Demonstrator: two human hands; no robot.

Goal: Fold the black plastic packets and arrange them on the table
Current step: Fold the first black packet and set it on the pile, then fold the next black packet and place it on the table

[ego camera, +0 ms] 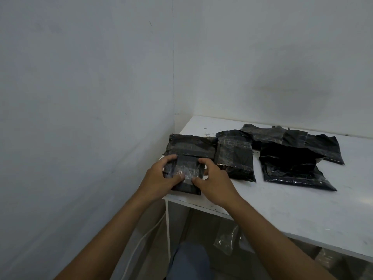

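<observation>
Walls [80, 77] meet in a corner behind white table [282, 209]. Loose pile of black plastic packets [292, 154] mid-table, one folded packet [235, 156] just left of it, another [190, 145] at the far left edge. Small folded packet [184, 174] sits at the near left corner, partly over that one. Left hand [159, 178] and right hand [214, 180] grip its two sides, fingers [169, 158] curled over the top edge, thumbs pressing the face.
</observation>
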